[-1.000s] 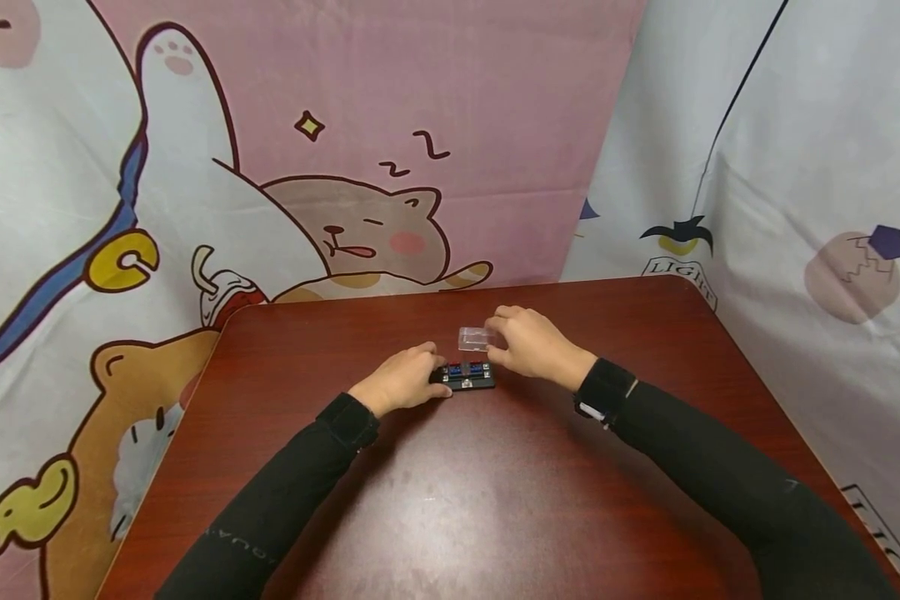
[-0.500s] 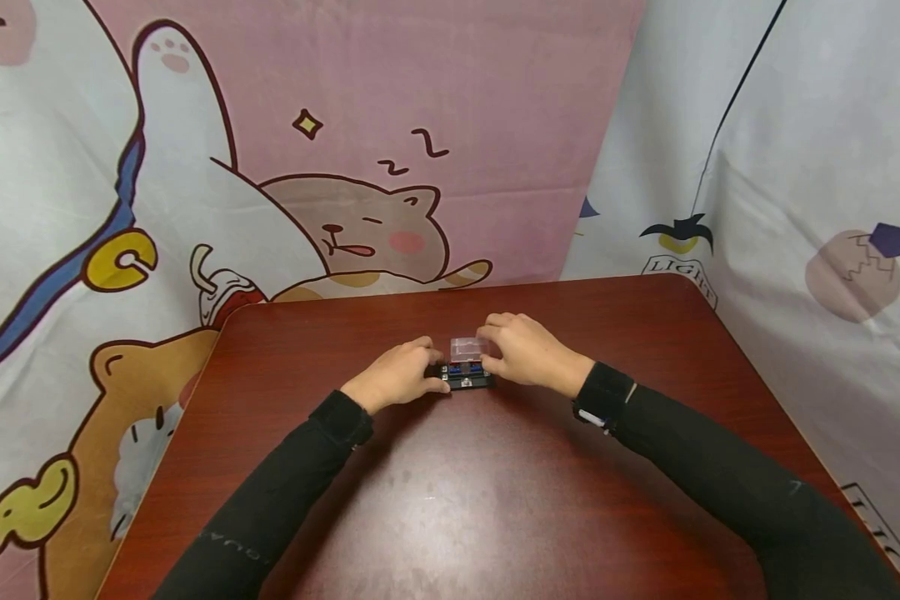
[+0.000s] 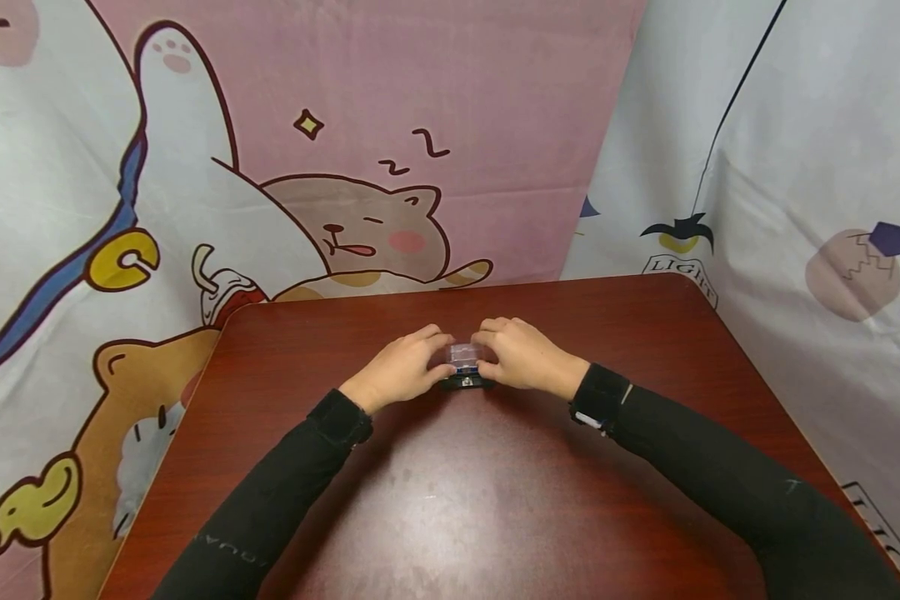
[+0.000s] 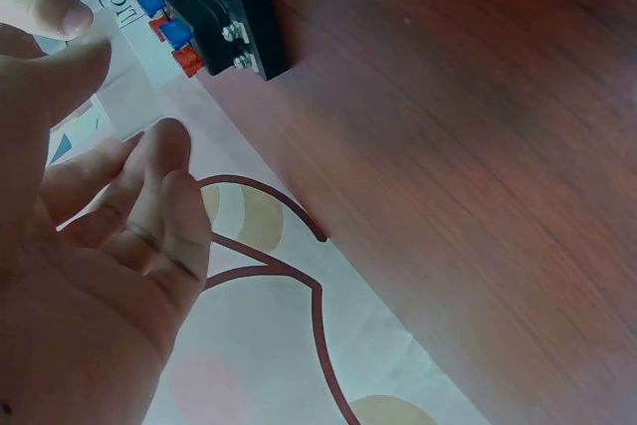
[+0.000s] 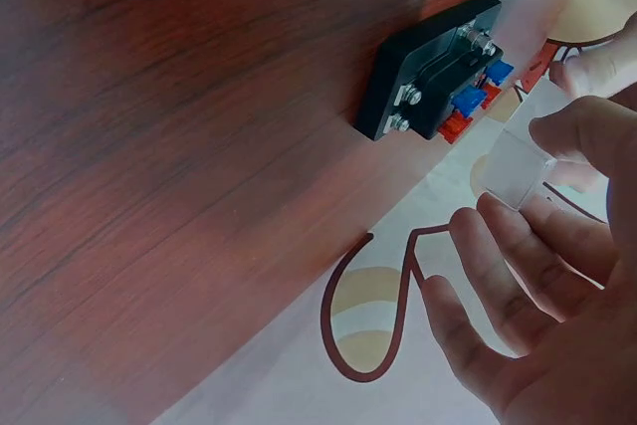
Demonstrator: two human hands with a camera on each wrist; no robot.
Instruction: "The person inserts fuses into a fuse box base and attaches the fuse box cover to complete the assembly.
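Observation:
A black fuse block (image 3: 466, 383) lies on the table, with red and blue blade fuses (image 5: 469, 100) in its top and metal screw terminals (image 5: 413, 95) at its ends. Just over it is a clear plastic cover (image 3: 463, 355). My right hand (image 3: 528, 354) pinches the cover's right end between thumb and fingers. From the opposite side, my left hand (image 3: 401, 368) pinches the left end. Both wrist views show a gap between the cover (image 5: 516, 164) and the fuses.
The reddish-brown wooden table (image 3: 435, 483) carries the block near its far side. Behind the table's far edge hangs a printed cloth (image 3: 495, 125) with cartoon animals.
The right hand has brought the clear cover left and down over the fuse block. My left hand has let go of the block's left end and taken hold of the cover.

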